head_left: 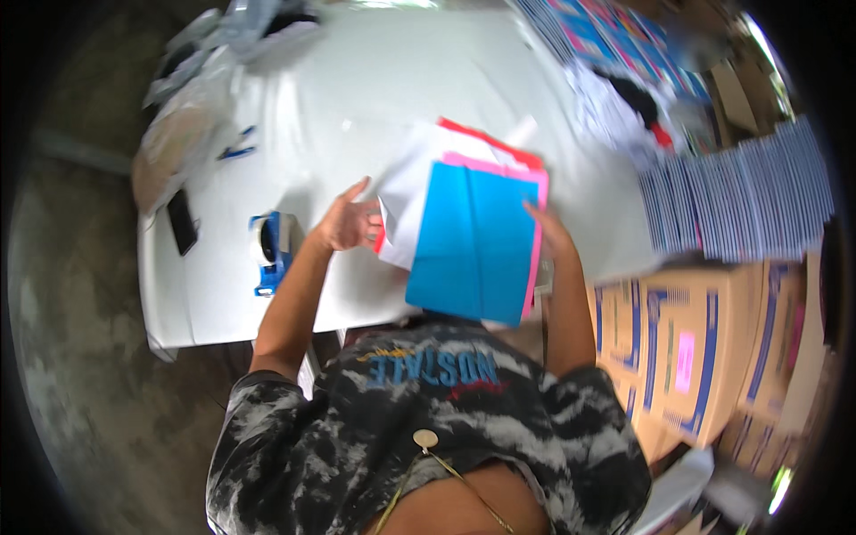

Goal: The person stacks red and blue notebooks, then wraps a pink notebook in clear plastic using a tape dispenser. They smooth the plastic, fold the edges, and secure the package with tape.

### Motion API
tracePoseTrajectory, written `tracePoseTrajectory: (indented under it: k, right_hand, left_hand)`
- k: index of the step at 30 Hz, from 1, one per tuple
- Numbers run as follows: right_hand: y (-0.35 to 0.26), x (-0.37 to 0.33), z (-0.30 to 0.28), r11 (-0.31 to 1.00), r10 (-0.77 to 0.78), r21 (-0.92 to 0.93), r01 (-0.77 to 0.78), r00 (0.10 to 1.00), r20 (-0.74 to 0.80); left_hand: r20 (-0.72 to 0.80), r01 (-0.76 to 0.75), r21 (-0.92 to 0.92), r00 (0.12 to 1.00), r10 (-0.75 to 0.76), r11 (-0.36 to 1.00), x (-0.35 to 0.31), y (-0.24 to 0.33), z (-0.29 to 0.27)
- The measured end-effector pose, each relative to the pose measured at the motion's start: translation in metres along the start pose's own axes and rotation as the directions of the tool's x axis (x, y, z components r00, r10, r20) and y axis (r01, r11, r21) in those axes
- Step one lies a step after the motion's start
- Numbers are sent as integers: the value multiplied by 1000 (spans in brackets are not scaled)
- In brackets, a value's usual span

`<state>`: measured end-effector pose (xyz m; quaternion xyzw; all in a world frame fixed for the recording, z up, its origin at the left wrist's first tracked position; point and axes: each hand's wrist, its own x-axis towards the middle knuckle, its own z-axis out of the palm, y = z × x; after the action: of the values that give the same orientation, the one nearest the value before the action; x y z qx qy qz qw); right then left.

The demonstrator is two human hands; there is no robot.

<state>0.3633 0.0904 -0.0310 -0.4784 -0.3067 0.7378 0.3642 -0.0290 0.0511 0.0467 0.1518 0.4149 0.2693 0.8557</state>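
Blue-topped stack (473,245): centre of frame, pink and red edges misaligned.
Right hand (555,235): grips its right side.
Left hand (348,221): loosely open, left of centre; contact unclear.
Edges: likely best squared gently from both sides.

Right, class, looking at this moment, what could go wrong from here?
The white, red and pink sheets stick out unevenly behind the blue sheet, so the stack could slip apart between the left hand and right hand.
The left forearm is close to the tape dispenser and might knock it.
The phone lies near the table's left edge; a careless nudge could tip it off.
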Motion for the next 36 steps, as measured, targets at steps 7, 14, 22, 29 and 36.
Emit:
tracePoseTrajectory:
  k: [7, 14, 22, 29, 36]
  right_hand:
    - [7, -4, 23, 997, 58, 48, -59, 998, 18]
    - [-7, -15, 68, 928, -295, -225, 298, 954, 44]
    - [-75, -80, 104, 664, -706, -307, 682, 707, 40]
    - [-43, -69, 113, 606, -769, -460, 649, 625, -133]
    - [-32, -65, 96, 641, -662, -474, 604, 747, 56]
  left_hand:
    - [-91, 19, 813, 991, 96, 582, 30, -18, 10]
    - [-45, -376, 680, 836, 547, 629, -5, -19, 21]
    - [154, -669, 743, 226, 962, 38, -32, -1, 59]
    - [230, -706, 632, 565, 792, 320, -11, 8, 63]
    - [272, -729, 524, 633, 725, 440, 29, -27, 42]
